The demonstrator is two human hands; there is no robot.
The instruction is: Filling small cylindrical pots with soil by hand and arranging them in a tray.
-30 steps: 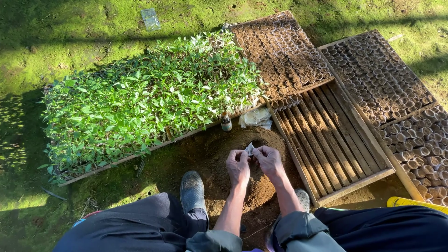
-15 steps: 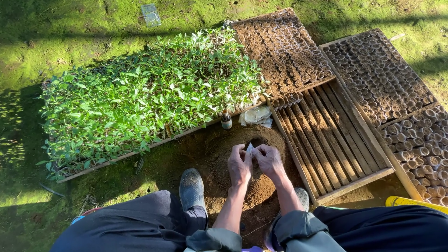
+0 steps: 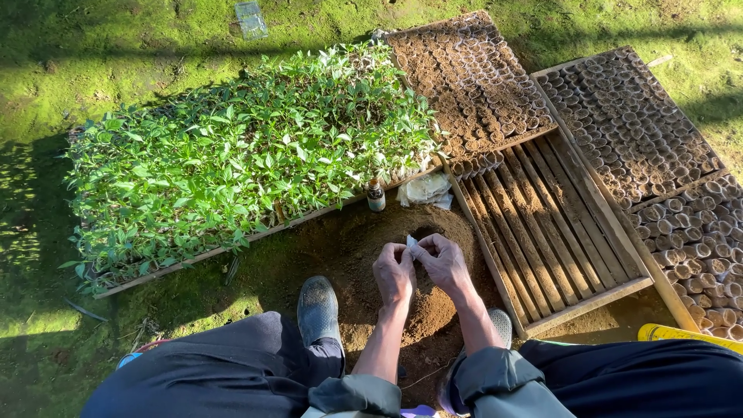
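My left hand [image 3: 394,272] and my right hand [image 3: 444,262] meet over a mound of brown soil [image 3: 422,310] between my feet. Together they pinch a small white plastic bag [image 3: 412,244] at fingertip height. Just beyond the hands, a small dark bottle [image 3: 376,195] stands upright on the soil, with a crumpled pile of white plastic bags [image 3: 426,189] beside it. A wide tray of green seedlings [image 3: 248,155] fills the ground to the left.
A slatted wooden tray [image 3: 553,232] lies to the right, its far half packed with soil-filled pots [image 3: 472,81]. More trays of small pots [image 3: 627,128] sit further right. My grey shoes [image 3: 318,310] flank the mound. A yellow object [image 3: 689,333] shows at the lower right. Mossy grass surrounds everything.
Both hands stay together over the soil mound, working the small white bag slightly with the fingers. Nothing else has moved.
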